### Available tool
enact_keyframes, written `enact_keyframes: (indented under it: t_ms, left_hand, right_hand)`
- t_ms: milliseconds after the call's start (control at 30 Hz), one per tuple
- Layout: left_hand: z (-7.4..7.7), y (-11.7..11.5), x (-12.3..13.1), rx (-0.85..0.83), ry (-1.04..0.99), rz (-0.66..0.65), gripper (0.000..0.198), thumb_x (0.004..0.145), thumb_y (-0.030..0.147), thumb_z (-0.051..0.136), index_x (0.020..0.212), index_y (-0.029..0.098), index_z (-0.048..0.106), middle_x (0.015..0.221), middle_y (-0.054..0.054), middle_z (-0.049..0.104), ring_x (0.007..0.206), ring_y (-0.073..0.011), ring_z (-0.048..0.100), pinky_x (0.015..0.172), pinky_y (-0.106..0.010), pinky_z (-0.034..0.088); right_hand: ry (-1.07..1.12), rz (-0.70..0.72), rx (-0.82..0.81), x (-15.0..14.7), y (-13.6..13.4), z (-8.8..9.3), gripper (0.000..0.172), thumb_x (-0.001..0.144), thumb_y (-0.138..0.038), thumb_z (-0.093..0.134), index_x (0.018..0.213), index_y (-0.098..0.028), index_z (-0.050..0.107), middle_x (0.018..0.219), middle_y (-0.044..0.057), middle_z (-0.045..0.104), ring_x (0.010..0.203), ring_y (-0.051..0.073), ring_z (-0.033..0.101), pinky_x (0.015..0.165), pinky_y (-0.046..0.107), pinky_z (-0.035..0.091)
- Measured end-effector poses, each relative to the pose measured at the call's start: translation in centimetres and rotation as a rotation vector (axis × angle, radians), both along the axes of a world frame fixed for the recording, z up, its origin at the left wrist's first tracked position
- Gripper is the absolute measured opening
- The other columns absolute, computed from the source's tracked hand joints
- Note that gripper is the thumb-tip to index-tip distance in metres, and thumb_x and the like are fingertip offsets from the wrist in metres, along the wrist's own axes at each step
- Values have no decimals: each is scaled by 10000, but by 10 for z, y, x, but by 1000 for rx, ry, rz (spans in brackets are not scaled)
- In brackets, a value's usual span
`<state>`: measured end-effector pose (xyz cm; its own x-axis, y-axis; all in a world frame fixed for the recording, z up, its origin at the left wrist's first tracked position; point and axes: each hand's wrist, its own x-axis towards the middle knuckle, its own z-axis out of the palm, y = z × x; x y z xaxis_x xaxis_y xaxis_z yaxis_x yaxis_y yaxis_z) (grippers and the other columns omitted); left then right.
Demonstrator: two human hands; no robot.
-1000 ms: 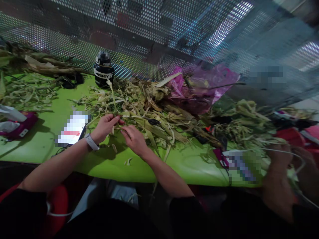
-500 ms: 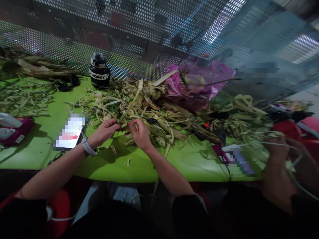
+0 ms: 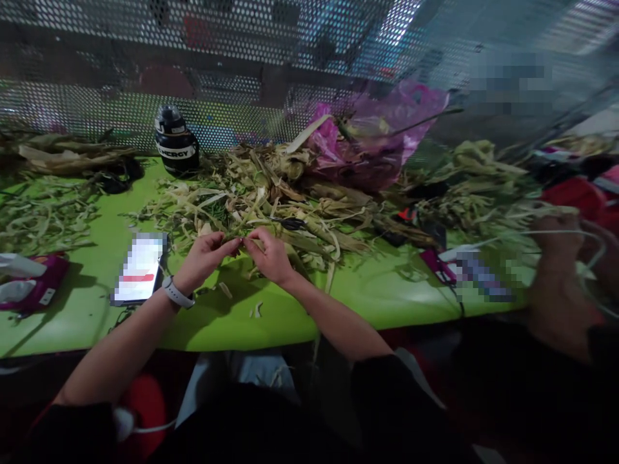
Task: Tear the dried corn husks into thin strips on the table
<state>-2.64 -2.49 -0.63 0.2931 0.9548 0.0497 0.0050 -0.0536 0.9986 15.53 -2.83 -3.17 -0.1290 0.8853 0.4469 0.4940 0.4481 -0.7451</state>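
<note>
My left hand [image 3: 202, 259] and my right hand [image 3: 269, 256] meet fingertip to fingertip low over the green table [image 3: 285, 322]. Both are closed in a pinch at a thin greenish plant stalk [image 3: 236, 231], mostly hidden by the fingers and blending into what lies behind. Just beyond them spreads a heap of pale green and dry brown plant strips [image 3: 290, 193]. Black-handled scissors [image 3: 293, 223] lie in this heap, close past my right hand. A few small pale scraps [image 3: 258, 309] are on the table in front of me.
Left of me are a phone [image 3: 140, 267], a purple power strip [image 3: 41, 280] and more plant strips [image 3: 46, 212]. A black bottle [image 3: 176, 145] and a pink plastic bag [image 3: 372, 142] stand at the back by a perforated metal screen [image 3: 242, 84]. At right, another person's hand [image 3: 556, 241] works beside a second phone [image 3: 483, 274].
The long stalk that stood up from my left hand no longer shows upright. My fingertips have drawn closer together. The view has shifted slightly.
</note>
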Motion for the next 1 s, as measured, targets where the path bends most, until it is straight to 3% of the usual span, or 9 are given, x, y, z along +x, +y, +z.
enact_keyframes:
  t_ms: [133, 233, 333, 467, 533, 600, 667, 800, 1000]
  left_hand:
    - [0, 2, -1, 136, 178, 40, 348, 777, 458, 724, 659, 134, 677, 616, -21, 635, 562, -103, 508, 537, -238, 354]
    - [0, 4, -1, 128, 210, 74, 373, 770, 464, 728, 622, 127, 665, 586, -23, 626, 525, -90, 481, 504, -234, 320]
    - [-1, 7, 0, 14, 48, 130, 401, 730, 479, 760, 600, 135, 599, 587, -25, 639, 547, -102, 544, 538, -229, 389]
    - [-4, 12, -2, -67, -144, 226, 406, 666, 466, 813, 615, 135, 585, 580, 0, 613, 557, -94, 562, 605, -236, 462]
    - [-6, 14, -3, -80, -176, 266, 393, 655, 455, 823, 640, 128, 607, 601, 1, 615, 561, -86, 557, 616, -232, 470]
    - [-7, 15, -3, -73, -171, 281, 384, 666, 454, 814, 659, 124, 618, 617, -4, 619, 575, -88, 562, 621, -229, 469]
    - [-9, 17, -4, -45, -128, 288, 378, 694, 460, 789, 668, 128, 609, 627, -11, 621, 586, -95, 566, 619, -230, 464]
    - [-13, 22, -9, 29, 88, 269, 358, 763, 481, 703, 696, 165, 548, 624, -4, 603, 590, -125, 563, 575, -243, 435]
    - [-6, 20, -13, 159, 467, -169, 265, 820, 426, 594, 718, 186, 546, 640, -4, 580, 581, -143, 515, 556, -268, 392]
  right_hand:
    - [96, 20, -74, -1, 5, -2, 306, 901, -502, 534, 854, -200, 563, 796, 18, 629, 742, 155, 602, 683, 271, 451]
    - [169, -17, -119, -1, 8, -2, 344, 867, -529, 584, 941, -195, 556, 749, 3, 602, 686, 145, 582, 632, 264, 456]
    - [158, -91, -74, 0, 9, 0, 597, 819, -583, 637, 1226, -175, 482, 784, 17, 624, 638, 145, 578, 574, 261, 452]
    - [-73, -130, 149, -1, 4, 2, 899, 792, -609, 660, 1488, -217, 248, 1178, 153, 649, 878, 236, 665, 604, 301, 505]
    - [-229, -146, 259, -2, 1, 1, 841, 829, -586, 629, 1504, -242, 264, 1340, 171, 579, 977, 262, 660, 626, 313, 520]
    - [-365, -160, 320, -3, -2, -1, 623, 892, -527, 573, 1428, -242, 436, 1351, 153, 581, 949, 235, 663, 619, 292, 510]
    - [-465, -135, 336, -3, -3, -3, 373, 953, -449, 505, 1208, -217, 648, 1181, 118, 674, 838, 177, 659, 594, 256, 478]
    - [-536, -52, 369, 0, -3, 2, 332, 980, -386, 477, 896, -199, 738, 901, 65, 697, 744, 133, 614, 614, 242, 446]
    - [-496, -78, 485, 8, 6, 10, 232, 953, -353, 530, 890, -208, 699, 1143, 109, 674, 1115, 231, 574, 975, 386, 428]
